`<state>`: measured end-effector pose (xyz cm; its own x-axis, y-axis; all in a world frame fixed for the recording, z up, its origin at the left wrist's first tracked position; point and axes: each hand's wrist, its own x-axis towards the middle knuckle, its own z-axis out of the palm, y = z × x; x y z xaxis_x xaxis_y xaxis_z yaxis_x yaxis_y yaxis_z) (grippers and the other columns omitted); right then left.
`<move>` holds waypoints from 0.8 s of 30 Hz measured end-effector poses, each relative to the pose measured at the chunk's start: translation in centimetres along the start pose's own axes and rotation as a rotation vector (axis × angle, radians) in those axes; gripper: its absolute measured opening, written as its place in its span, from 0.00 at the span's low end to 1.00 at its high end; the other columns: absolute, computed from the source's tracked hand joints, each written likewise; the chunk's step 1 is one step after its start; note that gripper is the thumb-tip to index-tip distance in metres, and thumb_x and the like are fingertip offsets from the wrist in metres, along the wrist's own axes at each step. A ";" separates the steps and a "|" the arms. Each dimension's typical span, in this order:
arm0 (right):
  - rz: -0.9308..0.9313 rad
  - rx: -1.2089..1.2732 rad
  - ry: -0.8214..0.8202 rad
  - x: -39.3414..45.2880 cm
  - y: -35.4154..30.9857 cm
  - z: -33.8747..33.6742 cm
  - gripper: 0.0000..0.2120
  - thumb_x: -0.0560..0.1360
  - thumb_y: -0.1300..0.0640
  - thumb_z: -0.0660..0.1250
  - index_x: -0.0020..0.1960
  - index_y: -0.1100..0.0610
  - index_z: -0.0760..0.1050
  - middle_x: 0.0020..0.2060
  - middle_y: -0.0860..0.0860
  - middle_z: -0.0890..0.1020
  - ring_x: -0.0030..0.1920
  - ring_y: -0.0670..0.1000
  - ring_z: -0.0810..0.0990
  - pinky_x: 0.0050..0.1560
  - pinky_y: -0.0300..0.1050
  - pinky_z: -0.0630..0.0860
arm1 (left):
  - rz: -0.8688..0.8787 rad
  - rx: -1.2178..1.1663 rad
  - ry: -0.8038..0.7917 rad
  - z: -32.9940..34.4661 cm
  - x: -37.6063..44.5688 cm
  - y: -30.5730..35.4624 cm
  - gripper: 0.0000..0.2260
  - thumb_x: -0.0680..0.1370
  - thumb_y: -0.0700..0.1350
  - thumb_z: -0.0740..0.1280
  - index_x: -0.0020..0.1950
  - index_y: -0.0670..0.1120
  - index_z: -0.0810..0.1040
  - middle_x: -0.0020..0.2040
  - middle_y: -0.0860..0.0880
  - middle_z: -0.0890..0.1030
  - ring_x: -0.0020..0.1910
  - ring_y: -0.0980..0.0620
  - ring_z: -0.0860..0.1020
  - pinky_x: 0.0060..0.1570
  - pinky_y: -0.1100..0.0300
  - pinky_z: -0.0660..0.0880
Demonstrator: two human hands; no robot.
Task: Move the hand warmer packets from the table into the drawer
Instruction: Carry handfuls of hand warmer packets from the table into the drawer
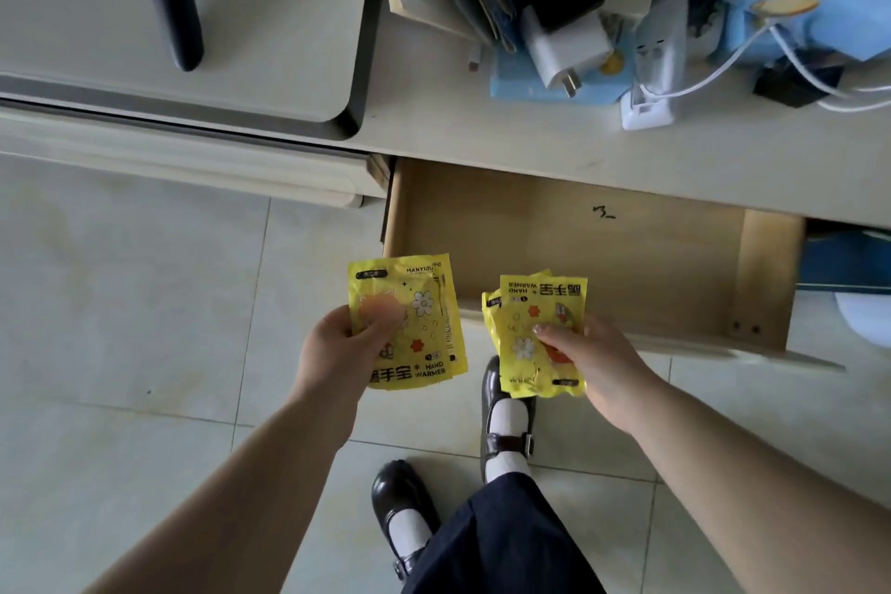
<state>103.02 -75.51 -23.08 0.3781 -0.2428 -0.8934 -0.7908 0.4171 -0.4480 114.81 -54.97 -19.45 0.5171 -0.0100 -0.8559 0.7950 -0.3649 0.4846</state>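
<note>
My left hand (337, 352) grips a small stack of yellow hand warmer packets (424, 318), thumb across the front, held over the floor just left of the drawer's front left corner. My right hand (593, 362) pinches a second bunch of yellow packets (525, 342) in front of the drawer's front edge. The wooden drawer (602, 256) stands pulled out from under the table, its bare brown bottom showing with nothing lying in it.
The table top (482, 130) carries books, a white charger (564, 48), a power strip (651, 77), blue boxes and white cables at the back right. A raised cream board (193, 15) sits at the left. Tiled floor and my black shoes (501, 405) lie below.
</note>
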 end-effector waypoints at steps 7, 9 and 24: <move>0.036 0.042 -0.025 -1.4 3.7 0.6 0.06 0.74 0.63 0.68 0.51 0.57 0.78 0.47 0.57 0.84 0.50 0.60 0.83 0.53 0.59 0.79 | -0.059 0.042 0.004 -0.3 -0.8 -5.1 0.06 0.73 0.47 0.72 0.47 0.47 0.81 0.45 0.46 0.85 0.47 0.45 0.83 0.52 0.43 0.79; 0.041 0.035 -0.027 -1.6 4.3 0.6 0.08 0.73 0.62 0.68 0.52 0.57 0.78 0.49 0.58 0.84 0.51 0.60 0.82 0.55 0.60 0.78 | -0.065 0.038 0.007 -0.4 -1.0 -6.0 0.06 0.73 0.47 0.72 0.47 0.46 0.80 0.45 0.46 0.85 0.47 0.45 0.83 0.52 0.45 0.79; 0.095 0.255 -0.087 -2.6 5.4 0.4 0.08 0.75 0.62 0.66 0.54 0.58 0.78 0.51 0.59 0.84 0.52 0.59 0.83 0.53 0.57 0.79 | -0.059 0.018 -0.018 -0.2 -1.2 -7.1 0.05 0.74 0.46 0.71 0.48 0.46 0.80 0.46 0.45 0.85 0.47 0.45 0.83 0.51 0.48 0.80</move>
<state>97.91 -72.29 -23.20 0.3567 -0.1208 -0.9264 -0.6820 0.6440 -0.3466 108.64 -52.18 -21.87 0.4639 -0.0052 -0.8859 0.8178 -0.3819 0.4305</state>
